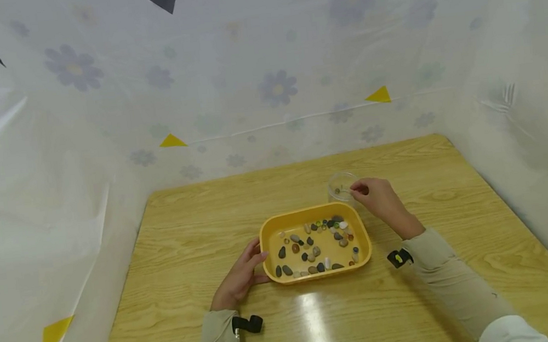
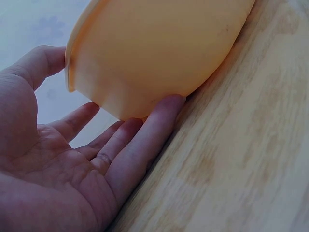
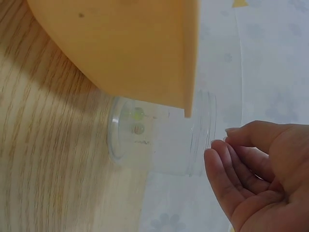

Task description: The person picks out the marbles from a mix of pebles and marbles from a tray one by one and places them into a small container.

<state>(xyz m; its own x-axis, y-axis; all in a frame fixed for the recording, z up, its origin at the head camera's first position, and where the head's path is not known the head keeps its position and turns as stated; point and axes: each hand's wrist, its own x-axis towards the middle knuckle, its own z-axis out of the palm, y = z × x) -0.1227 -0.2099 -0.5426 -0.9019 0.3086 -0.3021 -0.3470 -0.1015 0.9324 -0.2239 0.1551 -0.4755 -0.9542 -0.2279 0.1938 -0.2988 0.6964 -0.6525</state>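
A yellow plastic tub (image 1: 265, 232) of small stones and glass beads stands on the table. My left hand (image 1: 241, 273) holds its left end, thumb at the rim and fingers against the outer wall; the wall (image 2: 159, 58) fills much of the left wrist view. Behind the tub's right corner is a clear jar (image 3: 169, 159), with a couple of greenish glass marbles (image 3: 138, 128) inside. At the jar's mouth my right hand (image 1: 379, 199) has thumb and fingertips pinched together. Between the tips a tiny pale, glassy bit shows, its kind unclear.
The wooden table (image 1: 199, 216) ends at flower-printed white sheeting (image 1: 243, 58) behind and at both sides. Dark, brown, white and green pieces lie scattered on the tub's floor (image 1: 320, 238). Black straps (image 1: 247, 324) hang at the wrists.
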